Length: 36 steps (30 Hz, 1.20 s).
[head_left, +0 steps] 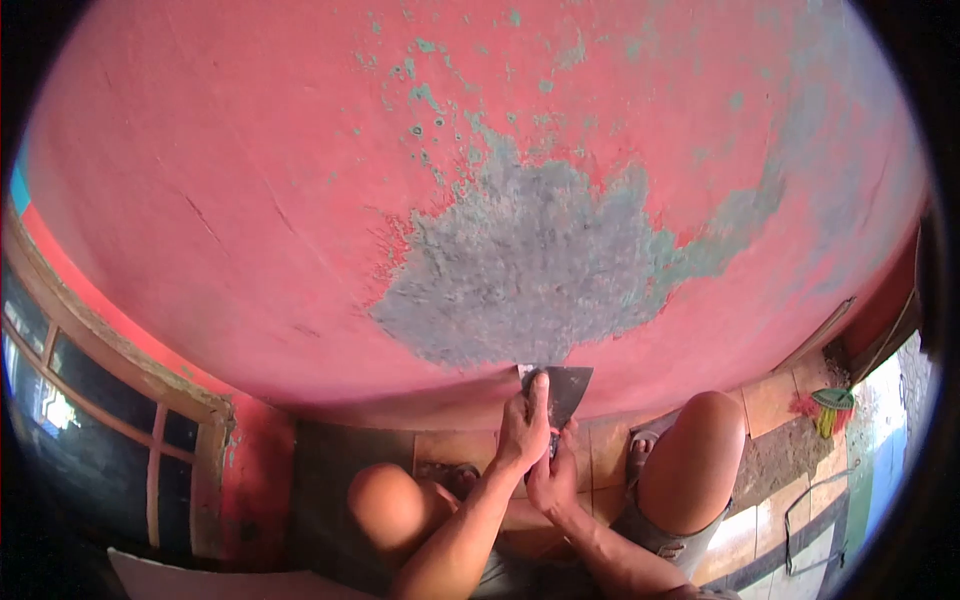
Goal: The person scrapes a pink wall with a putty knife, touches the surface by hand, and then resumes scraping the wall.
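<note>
A scraper with a wide, flat metal blade touches the wall at the lower edge of a bare grey patch. My left hand is closed around the upper part of the scraper, its thumb lying along the blade. Lower down, my right hand wraps around the handle, which is mostly hidden by the fingers. Pink paint surrounds the grey patch, with ragged edges and greenish spots showing above it and to its right.
My bent knees are on both sides of my arms, close to the wall. A framed window is at the left. On the tiled floor at the right lie a green and red broom head and a dark cord.
</note>
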Available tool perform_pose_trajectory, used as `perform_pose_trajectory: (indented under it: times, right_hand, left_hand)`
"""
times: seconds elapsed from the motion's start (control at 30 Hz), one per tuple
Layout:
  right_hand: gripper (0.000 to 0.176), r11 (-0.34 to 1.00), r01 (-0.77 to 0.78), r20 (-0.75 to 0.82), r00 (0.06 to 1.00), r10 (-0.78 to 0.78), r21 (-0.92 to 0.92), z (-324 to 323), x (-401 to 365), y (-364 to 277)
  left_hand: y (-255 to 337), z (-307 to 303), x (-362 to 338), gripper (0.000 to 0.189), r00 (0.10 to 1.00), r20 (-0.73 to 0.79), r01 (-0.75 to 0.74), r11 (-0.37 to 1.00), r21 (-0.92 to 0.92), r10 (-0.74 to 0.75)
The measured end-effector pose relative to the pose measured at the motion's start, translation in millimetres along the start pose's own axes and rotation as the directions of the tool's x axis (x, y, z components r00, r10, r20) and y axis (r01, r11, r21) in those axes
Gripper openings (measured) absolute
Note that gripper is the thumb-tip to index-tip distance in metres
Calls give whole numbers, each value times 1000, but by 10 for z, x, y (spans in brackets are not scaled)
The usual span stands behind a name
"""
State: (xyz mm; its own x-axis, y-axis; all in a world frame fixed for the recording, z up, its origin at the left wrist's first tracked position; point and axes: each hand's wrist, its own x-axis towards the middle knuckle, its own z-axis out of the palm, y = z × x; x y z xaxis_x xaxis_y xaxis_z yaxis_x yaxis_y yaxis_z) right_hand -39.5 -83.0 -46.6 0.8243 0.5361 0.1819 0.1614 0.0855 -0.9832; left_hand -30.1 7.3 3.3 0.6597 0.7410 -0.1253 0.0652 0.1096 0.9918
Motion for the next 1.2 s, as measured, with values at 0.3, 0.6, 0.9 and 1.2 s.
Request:
perform_pose_trajectory:
  times: [0.3,0.6,0.9,1.2]
  right_hand:
    - [32,981,-191,115,976,186,28,-57,-13,117]
    - [34,983,-162,132,980,150,87,-16,7,232]
    - [31,964,-256,106,963,248,73,0,21,45]
    - [28,996,-81,70,994,78,39,-40,-14,33]
  left_hand:
    - [-52,-3,-27,57,997,-55,51,994,95,-46]
    - [-91,-64,21,58,999,-53,21,986,166,-13]
    - [-108,-97,8,60,998,-60,-17,970,241,32]
    - [-97,-87,-24,60,997,-73,12,961,276,9]
